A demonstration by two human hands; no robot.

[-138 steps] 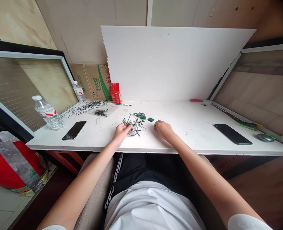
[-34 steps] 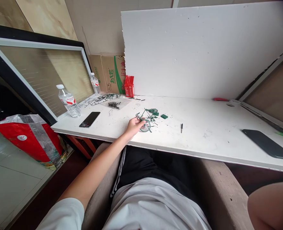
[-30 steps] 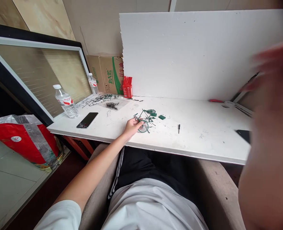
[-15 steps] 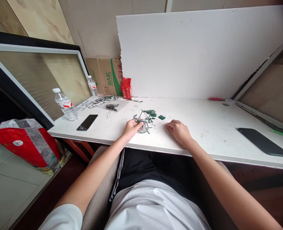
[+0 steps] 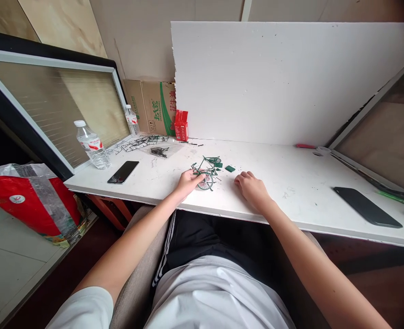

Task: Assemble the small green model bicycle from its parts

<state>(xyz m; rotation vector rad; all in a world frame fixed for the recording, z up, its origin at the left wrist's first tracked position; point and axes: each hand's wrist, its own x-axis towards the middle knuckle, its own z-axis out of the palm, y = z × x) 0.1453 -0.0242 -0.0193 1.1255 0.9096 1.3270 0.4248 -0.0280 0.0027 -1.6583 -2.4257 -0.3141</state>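
A small green model bicycle [image 5: 206, 181] is near the front edge of the white table, its wheel towards me. My left hand [image 5: 187, 182] is closed on its left side, the thumb beside the wheel. To the right, my right hand [image 5: 250, 186] rests on the tabletop with its fingers curled in; whatever the fingertips may hold is too small to make out. Between and beyond the hands lie a flat green block [image 5: 230, 168] and another green wheel [image 5: 216, 160], with tiny scraps around them.
On the left stand a water bottle [image 5: 92, 146] and a dark phone [image 5: 123, 172]. Farther back are part frames [image 5: 143, 142], a plastic bag of dark parts [image 5: 160, 151], a red box [image 5: 181, 125] and a cardboard carton [image 5: 154, 107]. A black device [image 5: 366, 207] lies at right.
The camera view has shifted slightly. My right hand's fingers have curled in more, with the fingertips lower against the table. My left hand stays on the bicycle.
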